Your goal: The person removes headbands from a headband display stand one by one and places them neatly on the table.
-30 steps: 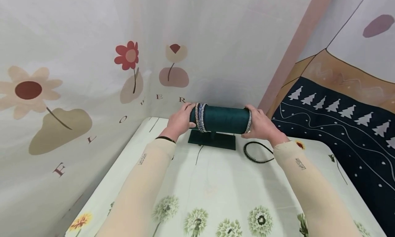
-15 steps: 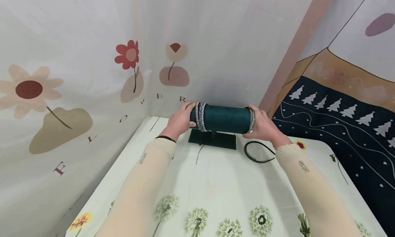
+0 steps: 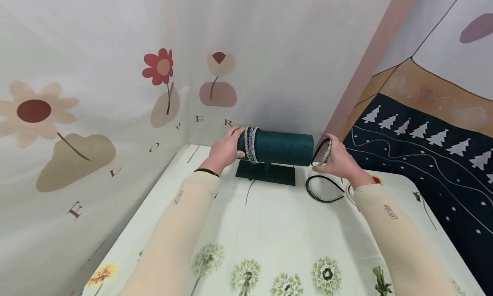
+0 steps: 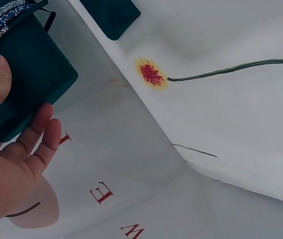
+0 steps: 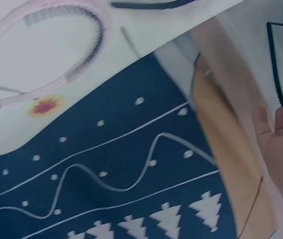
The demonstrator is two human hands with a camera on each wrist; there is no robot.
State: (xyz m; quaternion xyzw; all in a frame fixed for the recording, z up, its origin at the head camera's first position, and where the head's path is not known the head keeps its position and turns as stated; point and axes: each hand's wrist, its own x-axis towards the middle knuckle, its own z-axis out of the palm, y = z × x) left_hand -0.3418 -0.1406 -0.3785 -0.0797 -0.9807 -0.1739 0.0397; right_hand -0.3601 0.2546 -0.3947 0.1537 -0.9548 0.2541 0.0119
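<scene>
A dark green velvet roll (image 3: 286, 148) lies level on its stand, whose flat base (image 3: 265, 173) rests on the table. Glittery rhinestone headbands (image 3: 252, 145) in silver and blue sit round the roll's left part. My left hand (image 3: 224, 151) grips the roll's left end beside them; the left wrist view has its thumb on top and fingers (image 4: 46, 144) near the end. Just off the roll's right end, my right hand (image 3: 339, 160) pinches a silver rhinestone headband (image 3: 327, 152) with a dark inner side. Only a dark strip of that headband (image 5: 276, 74) appears in the right wrist view.
A black toothed headband (image 3: 316, 198) lies on the flower-print tablecloth (image 3: 269, 227) below the right hand. Beside it is a pale pink headband (image 5: 51, 89), partly behind the right forearm in the head view. Printed curtains (image 3: 285, 65) hang close behind the table.
My right hand has slid the silver rhinestone headband rightward off the roll's end, and a gap now shows between them. The pale headband has come into view. My left hand has stayed put.
</scene>
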